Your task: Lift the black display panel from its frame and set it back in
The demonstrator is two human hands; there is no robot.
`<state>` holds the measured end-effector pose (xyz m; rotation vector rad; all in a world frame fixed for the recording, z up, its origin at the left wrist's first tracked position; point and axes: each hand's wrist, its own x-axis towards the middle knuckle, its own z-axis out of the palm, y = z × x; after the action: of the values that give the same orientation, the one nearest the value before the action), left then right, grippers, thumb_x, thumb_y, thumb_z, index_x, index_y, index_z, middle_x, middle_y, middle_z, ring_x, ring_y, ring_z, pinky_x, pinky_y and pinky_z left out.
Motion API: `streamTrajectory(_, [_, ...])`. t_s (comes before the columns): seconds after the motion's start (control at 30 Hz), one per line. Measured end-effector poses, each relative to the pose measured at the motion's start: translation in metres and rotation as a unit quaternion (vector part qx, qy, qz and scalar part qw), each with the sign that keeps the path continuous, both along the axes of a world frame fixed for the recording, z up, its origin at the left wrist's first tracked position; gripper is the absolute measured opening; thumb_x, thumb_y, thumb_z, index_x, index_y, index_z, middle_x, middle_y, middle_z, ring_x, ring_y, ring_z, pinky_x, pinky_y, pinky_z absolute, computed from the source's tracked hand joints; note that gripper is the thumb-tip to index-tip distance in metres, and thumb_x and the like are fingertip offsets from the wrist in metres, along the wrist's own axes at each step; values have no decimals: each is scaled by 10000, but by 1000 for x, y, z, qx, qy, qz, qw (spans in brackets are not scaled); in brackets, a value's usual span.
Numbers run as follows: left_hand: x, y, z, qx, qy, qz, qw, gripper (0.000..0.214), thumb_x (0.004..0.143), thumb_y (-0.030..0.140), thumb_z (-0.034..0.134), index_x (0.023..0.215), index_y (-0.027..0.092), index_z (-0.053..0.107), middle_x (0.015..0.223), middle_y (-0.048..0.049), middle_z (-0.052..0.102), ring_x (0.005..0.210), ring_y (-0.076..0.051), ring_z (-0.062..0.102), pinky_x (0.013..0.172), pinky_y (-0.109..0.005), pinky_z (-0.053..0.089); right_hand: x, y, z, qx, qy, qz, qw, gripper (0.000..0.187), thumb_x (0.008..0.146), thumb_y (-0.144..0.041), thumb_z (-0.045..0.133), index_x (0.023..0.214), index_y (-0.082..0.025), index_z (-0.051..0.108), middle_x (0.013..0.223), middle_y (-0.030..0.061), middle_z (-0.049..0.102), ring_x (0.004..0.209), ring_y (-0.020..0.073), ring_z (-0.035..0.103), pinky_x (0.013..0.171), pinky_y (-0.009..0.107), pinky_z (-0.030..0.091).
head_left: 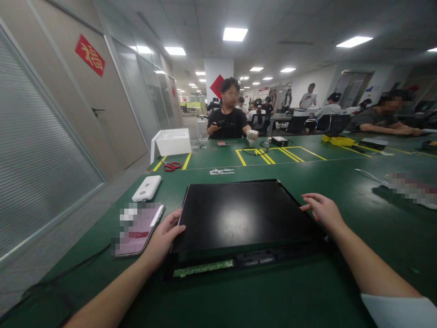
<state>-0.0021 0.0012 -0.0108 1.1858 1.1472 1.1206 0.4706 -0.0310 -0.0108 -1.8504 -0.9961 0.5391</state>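
A dark flat display panel [218,214] lies over a black frame [273,255] on the green table. The panel's near edge sits back from the frame's front. A thin green circuit board [203,268] shows along that front, at the left. My left hand [167,232] holds the panel's left edge, thumb on top and the other fingers partly hidden beside it. By the right edge, my right hand [321,212] has its fingers apart and bent toward the panel. Its fingertips are at the edge; whether they press on it I cannot tell.
Left of the panel lie a phone-like device [139,232] and a white power bank [147,188]. Beyond it are red-handled scissors [172,166], small white pieces [221,171] and a white box [173,142]. A person [229,114] sits opposite, holding a white item.
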Motion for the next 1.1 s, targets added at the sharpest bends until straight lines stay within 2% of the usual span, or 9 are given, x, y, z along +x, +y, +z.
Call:
streamTrajectory(0.13, [-1,1,-2,21,7,-13,1000,323,645,282,726,951,195,666,1435,-108,547,1304,-359,500,1044,-454,415,-1,0,0,-4,-34,0,999,391,739,-421,589,1018,-162,679,691,87,740,334,109,432,384,262,335])
streamTrajectory(0.27, [1,0,2,21,21,-5,1000,312,631,276,713,925,191,653,1433,-118,546,1305,-377,493,1037,-480,416,-2,0,2,-26,-64,-3,998,399,742,-428,561,1016,-172,697,699,76,744,381,140,489,423,282,368])
streamTrajectory(0.37, [3,-3,7,18,39,2,999,318,622,289,705,918,191,644,1429,-120,549,1306,-385,489,1025,-484,426,-2,0,4,-34,-112,-10,993,363,738,-412,554,977,-191,715,675,55,739,560,198,615,523,295,416])
streamTrajectory(0.47, [6,-6,11,18,45,4,999,289,630,286,695,899,195,641,1414,-114,563,1295,-376,501,1026,-475,426,-1,1,3,-33,-151,-8,988,330,736,-402,554,937,-205,725,661,41,736,714,233,665,606,307,435])
streamTrajectory(0.73, [7,-7,16,16,58,16,998,276,600,291,698,851,197,634,1367,-121,597,1247,-376,541,983,-459,456,-3,-1,3,-28,-214,22,976,291,769,-368,526,920,-229,733,672,15,734,697,221,669,623,317,442])
streamTrajectory(0.93, [8,-8,16,6,46,12,999,307,594,299,709,870,198,618,1178,-119,696,1139,-377,610,968,-492,455,-3,-1,2,-30,-232,46,971,289,767,-349,511,896,-237,743,686,10,732,683,210,663,635,315,451])
streamTrajectory(1.1, [9,-9,18,8,53,9,999,256,597,290,698,823,206,613,1156,-108,702,1108,-364,622,971,-481,452,-4,-2,2,-24,-236,47,970,282,760,-335,511,881,-235,746,691,11,734,680,212,662,628,321,451])
